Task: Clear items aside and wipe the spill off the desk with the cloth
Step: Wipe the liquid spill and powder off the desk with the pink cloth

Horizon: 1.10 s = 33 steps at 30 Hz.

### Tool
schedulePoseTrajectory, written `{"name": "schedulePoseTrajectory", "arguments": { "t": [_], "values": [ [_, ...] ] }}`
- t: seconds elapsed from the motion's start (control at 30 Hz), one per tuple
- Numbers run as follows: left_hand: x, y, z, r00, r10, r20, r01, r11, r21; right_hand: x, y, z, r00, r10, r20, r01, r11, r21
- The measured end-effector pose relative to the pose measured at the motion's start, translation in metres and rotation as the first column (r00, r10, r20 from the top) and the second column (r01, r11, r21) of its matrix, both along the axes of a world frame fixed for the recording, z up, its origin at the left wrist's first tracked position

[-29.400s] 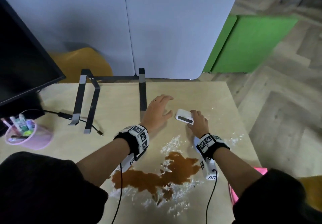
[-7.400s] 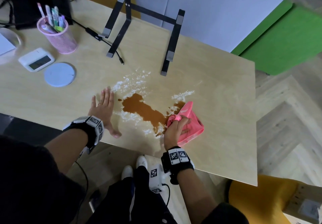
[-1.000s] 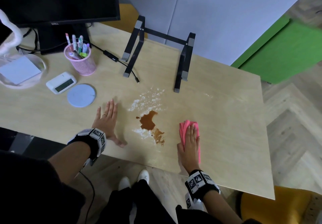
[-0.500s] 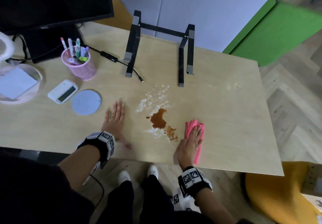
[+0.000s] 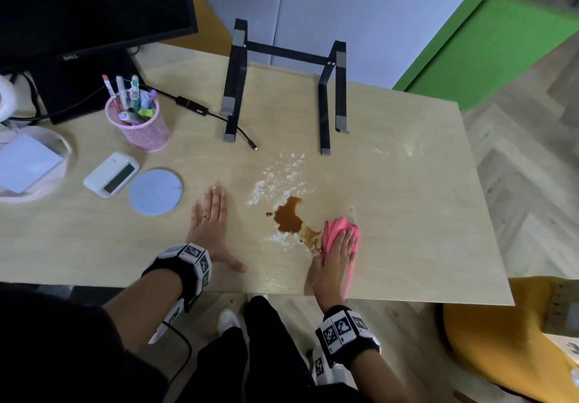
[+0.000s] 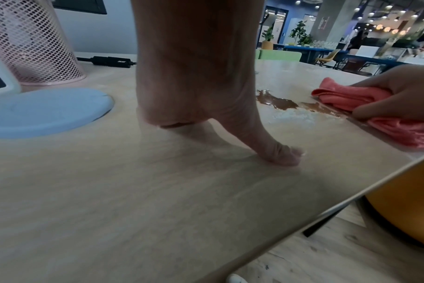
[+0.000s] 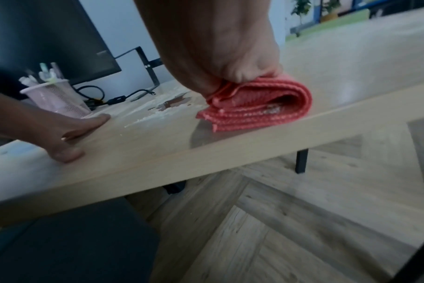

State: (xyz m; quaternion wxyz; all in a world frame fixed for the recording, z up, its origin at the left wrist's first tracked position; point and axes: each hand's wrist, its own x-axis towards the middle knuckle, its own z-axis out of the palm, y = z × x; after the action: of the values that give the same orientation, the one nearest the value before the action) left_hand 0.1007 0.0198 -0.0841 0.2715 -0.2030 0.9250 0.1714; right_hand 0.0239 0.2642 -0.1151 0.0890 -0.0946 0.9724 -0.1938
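Note:
A brown spill [image 5: 288,216] ringed by white powder [image 5: 275,180] lies on the light wooden desk [image 5: 391,214] near its front edge. My right hand [image 5: 340,252] lies flat, fingers straight, pressing the folded pink cloth [image 5: 335,225] onto the desk; the cloth's left side meets the spill's right tail. The right wrist view shows the cloth [image 7: 254,107] folded in layers under the palm [image 7: 218,47], close to the edge. My left hand [image 5: 208,214] rests flat on the desk left of the spill, holding nothing; its thumb [image 6: 278,155] touches the wood, with the spill [image 6: 276,101] and cloth [image 6: 346,93] beyond.
A black laptop stand [image 5: 282,89] stands behind the spill, with a cable [image 5: 216,114] beside it. At the left sit a blue coaster [image 5: 155,191], a white clock [image 5: 111,174], a pink pen cup [image 5: 138,120] and a monitor [image 5: 78,5]. A yellow chair [image 5: 507,340] is at the right.
My right hand has slid the cloth left until it meets the spill's right edge. The spill is much smaller than several seconds ago. The left hand has stayed put.

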Motion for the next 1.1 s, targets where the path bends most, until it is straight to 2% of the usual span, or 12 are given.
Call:
{"name": "schedulePoseTrajectory", "arguments": {
  "t": [0.07, 0.17, 0.23, 0.27, 0.33, 0.4, 0.5, 0.57, 0.67, 0.83, 1.0, 1.1],
  "values": [
    [0.000, 0.001, 0.000, 1.000, 0.006, -0.004, -0.006, 1.000, 0.000, -0.003, 0.002, 0.001, 1.000, 0.004, 0.029, -0.006, 0.999, 0.040],
    [-0.001, 0.001, -0.001, 1.000, -0.002, -0.005, 0.002, 1.000, -0.031, -0.009, 0.007, 0.000, 1.000, 0.012, 0.010, -0.010, 0.988, -0.157],
    [-0.001, 0.002, -0.002, 1.000, -0.003, -0.001, 0.003, 0.998, -0.059, -0.020, 0.016, 0.004, 0.991, -0.115, -0.072, 0.086, 0.941, -0.328],
    [0.000, 0.003, -0.001, 1.000, -0.002, 0.003, 0.002, 0.998, -0.062, -0.030, 0.019, 0.012, 0.979, -0.195, -0.066, 0.155, 0.907, -0.392],
    [-0.001, 0.002, 0.001, 1.000, 0.001, 0.016, 0.000, 0.999, -0.043, -0.062, 0.028, 0.023, 0.954, -0.284, -0.094, 0.219, 0.878, -0.426],
    [-0.002, 0.002, 0.003, 1.000, 0.008, 0.025, -0.007, 1.000, -0.020, -0.096, 0.034, 0.031, 0.964, -0.249, -0.092, 0.195, 0.900, -0.389],
    [-0.002, 0.001, 0.002, 1.000, 0.010, 0.011, -0.010, 1.000, -0.004, -0.124, 0.031, 0.018, 0.997, -0.080, -0.024, 0.067, 0.936, -0.346],
    [-0.001, 0.000, -0.002, 1.000, -0.001, -0.001, 0.001, 1.000, -0.003, -0.130, 0.029, 0.002, 0.999, -0.010, -0.037, -0.001, 0.961, -0.277],
    [0.000, 0.001, -0.004, 1.000, 0.000, -0.010, 0.000, 1.000, -0.001, -0.116, 0.027, -0.010, 0.999, 0.052, -0.004, -0.051, 0.957, -0.286],
    [0.000, 0.001, -0.002, 1.000, -0.004, 0.000, 0.004, 1.000, -0.024, -0.083, 0.019, 0.002, 0.983, 0.163, -0.087, -0.183, 0.925, -0.334],
    [0.000, 0.002, 0.000, 1.000, 0.006, -0.003, -0.006, 1.000, -0.014, -0.052, 0.018, -0.003, 0.982, 0.146, -0.116, -0.179, 0.911, -0.370],
    [-0.001, 0.002, -0.001, 1.000, 0.000, 0.008, 0.000, 0.999, -0.052, -0.026, 0.006, -0.001, 0.991, 0.100, -0.091, -0.127, 0.920, -0.371]
  ]
}}
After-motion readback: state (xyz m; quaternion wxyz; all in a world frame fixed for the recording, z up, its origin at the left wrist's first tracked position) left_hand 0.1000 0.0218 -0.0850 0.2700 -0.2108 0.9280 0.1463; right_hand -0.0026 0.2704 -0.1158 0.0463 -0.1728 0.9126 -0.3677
